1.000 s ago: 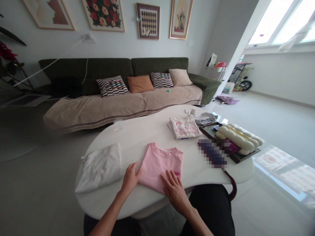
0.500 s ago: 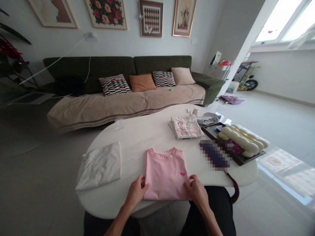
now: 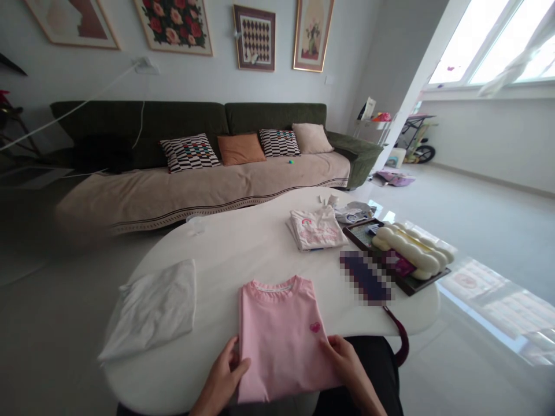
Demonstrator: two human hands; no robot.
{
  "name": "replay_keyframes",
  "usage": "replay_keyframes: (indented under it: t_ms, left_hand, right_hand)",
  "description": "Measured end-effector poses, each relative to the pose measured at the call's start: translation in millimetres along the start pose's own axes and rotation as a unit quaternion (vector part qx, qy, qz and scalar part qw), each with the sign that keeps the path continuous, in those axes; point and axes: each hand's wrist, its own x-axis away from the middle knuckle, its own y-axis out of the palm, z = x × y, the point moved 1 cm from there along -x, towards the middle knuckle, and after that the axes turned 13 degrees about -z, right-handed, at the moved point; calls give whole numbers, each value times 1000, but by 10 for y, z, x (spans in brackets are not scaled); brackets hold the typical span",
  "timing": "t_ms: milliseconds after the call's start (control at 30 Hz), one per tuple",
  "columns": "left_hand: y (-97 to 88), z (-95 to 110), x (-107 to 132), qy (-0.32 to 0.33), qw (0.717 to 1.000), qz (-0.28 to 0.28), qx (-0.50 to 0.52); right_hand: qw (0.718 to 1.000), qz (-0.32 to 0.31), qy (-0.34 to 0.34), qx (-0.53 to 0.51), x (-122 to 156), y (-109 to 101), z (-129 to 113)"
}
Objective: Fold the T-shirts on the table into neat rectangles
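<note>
A folded pink T-shirt [image 3: 277,335] lies at the near edge of the white table [image 3: 234,242], its ribbed collar facing away from me and a small dark pink heart on its front. My left hand [image 3: 223,372] grips the shirt's left side, thumb on top and fingers at the edge. On the opposite side my right hand [image 3: 344,361] holds the edge the same way, with part of its fingers hidden under the cloth. The shirt's lower end reaches past the table's edge toward my lap.
A white folded garment [image 3: 156,306] lies on the left. Farther back are a stack of folded white shirts [image 3: 316,228], a clear cup [image 3: 196,224], and a dark tray [image 3: 410,286] with a puffy cream item [image 3: 411,248]. A pixelated dark object [image 3: 366,277] lies beside the tray.
The pink T-shirt has come nearer to me, its lower end now farther over the table's edge, with both hands still on its sides. The view has shifted slightly.
</note>
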Motion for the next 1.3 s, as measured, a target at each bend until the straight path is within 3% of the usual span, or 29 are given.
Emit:
replay_keyframes:
  t_ms: [100, 167, 267, 333, 433, 533, 600, 667, 767, 867, 967, 1100, 1167, 1233, 1300]
  left_hand:
    - [75, 126, 101, -31, 990, -65, 118]
    - [118, 321, 137, -20, 974, -115, 195]
    - [135, 745, 70, 27, 959, -152, 237]
    - [132, 1093, -75, 57, 955, -167, 239]
    - [158, 1696, -431, 106, 948, -196, 225]
    - [235, 2334, -908, 195, 933, -214, 213]
    - [312, 2689, -1275, 260, 914, -218, 221]
    - [413, 2898, -1671, 268, 922, -184, 212]
    - [628, 2869, -2235, 185, 962, -102, 172]
    - [877, 2544, -2625, 111, 982, -61, 137]
    - [1034, 2218, -2810, 81, 991, -23, 102]
    - [1055, 2092, -2853, 105, 992, -5, 68]
    - [1021, 2091, -2783, 121, 991, -8, 52]
    - [955, 2048, -2618, 133, 990, -13, 34]
    - [828, 1926, -2346, 146, 989, -26, 18]
  right_hand:
    - [993, -66, -36, -89, -77, -21, -35]
    - [980, -116, -58, -149, -141, -72, -145]
    - [961, -180, -65, -198, -243, -285, -434]
    - [963, -178, -60, -195, -340, -538, -688]
    - [970, -159, -79, -166, -593, -1020, -1124]
    - [974, -127, -126, -136, -1006, -1526, -1544]
    - [981, -67, -157, -88, -1343, -1838, -1743]
    - [986, 8, -168, -19, -1690, -2096, -1823]
    - [984, 90, -137, 63, -2156, -2310, -1683]
    - [980, 124, -89, 127, -2481, -2301, -1346]
    - [970, 144, -60, 185, -2632, -2190, -1060]
    - [951, 189, -56, 239, -2594, -2012, -964]
    - [923, 211, -97, 306, -2518, -1853, -976]
    - [883, 171, -157, 407, -2451, -1638, -965]
    - [851, 87, -185, 484, -2415, -1443, -923]
